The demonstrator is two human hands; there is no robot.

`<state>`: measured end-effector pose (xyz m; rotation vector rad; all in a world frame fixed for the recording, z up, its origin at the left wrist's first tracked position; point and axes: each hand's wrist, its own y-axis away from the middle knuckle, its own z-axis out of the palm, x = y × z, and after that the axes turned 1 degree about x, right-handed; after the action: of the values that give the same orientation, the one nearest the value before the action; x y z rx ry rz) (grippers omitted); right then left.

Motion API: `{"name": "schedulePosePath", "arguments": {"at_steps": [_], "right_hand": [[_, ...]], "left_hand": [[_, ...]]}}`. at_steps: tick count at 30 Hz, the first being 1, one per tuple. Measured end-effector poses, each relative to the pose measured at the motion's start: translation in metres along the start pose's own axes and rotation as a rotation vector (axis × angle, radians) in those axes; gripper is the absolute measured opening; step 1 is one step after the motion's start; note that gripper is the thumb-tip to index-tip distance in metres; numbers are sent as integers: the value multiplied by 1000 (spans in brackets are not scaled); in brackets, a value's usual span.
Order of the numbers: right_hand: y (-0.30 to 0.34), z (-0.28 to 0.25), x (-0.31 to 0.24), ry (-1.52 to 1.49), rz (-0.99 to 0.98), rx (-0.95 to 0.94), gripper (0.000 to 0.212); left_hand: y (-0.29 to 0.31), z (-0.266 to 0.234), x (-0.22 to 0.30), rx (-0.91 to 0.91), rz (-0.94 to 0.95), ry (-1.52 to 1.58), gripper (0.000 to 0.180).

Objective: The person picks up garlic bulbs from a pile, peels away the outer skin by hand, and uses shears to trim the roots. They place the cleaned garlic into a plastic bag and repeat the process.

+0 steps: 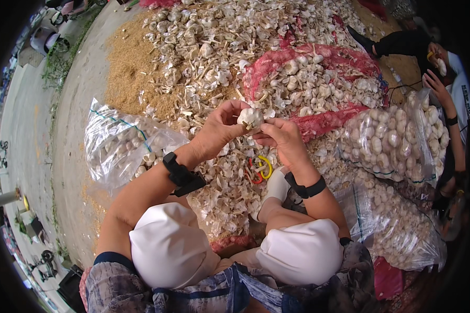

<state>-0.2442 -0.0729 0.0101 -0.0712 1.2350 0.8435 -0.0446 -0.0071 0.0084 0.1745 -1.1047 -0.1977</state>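
Observation:
A whitish garlic bulb point(250, 118) is held up between my two hands, above a heap of papery skins. My left hand point(218, 130) grips it from the left with thumb and fingers closed. From the right, the thumb and fingers of my right hand point(282, 136) pinch at the bulb's lower side. Below the hands, a pair of scissors point(267, 166) with red and yellow handles lies on the garlic skins point(219, 190); its blades are hard to make out. Beyond the bulb, an opened red mesh sack point(258, 73) has many garlic bulbs point(303, 78) spilling from it.
A clear plastic bag of garlic point(115, 143) stands at the left. Two more full bags, one upper point(384, 138) and one lower point(391, 224), sit at the right. Another person point(444, 94) works at the far right. Tan husks point(128, 68) cover the ground at the upper left.

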Motion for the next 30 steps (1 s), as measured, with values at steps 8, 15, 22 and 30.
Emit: {"name": "schedulePosePath", "arguments": {"at_steps": [8,15,22,30], "right_hand": [[-1,-5,1,63,45,22,29],[1,1,3,-51,13,0,24],[3,4,8,30,16,-3,20],[1,-3,13,-19,25,50,18]], "left_hand": [[2,0,-2,-33,-21,46,40],[4,-3,-2,107,-151,198,38],[4,-3,-10,152,-153,181,35],[3,0,-7,78,-278,477,13]]}}
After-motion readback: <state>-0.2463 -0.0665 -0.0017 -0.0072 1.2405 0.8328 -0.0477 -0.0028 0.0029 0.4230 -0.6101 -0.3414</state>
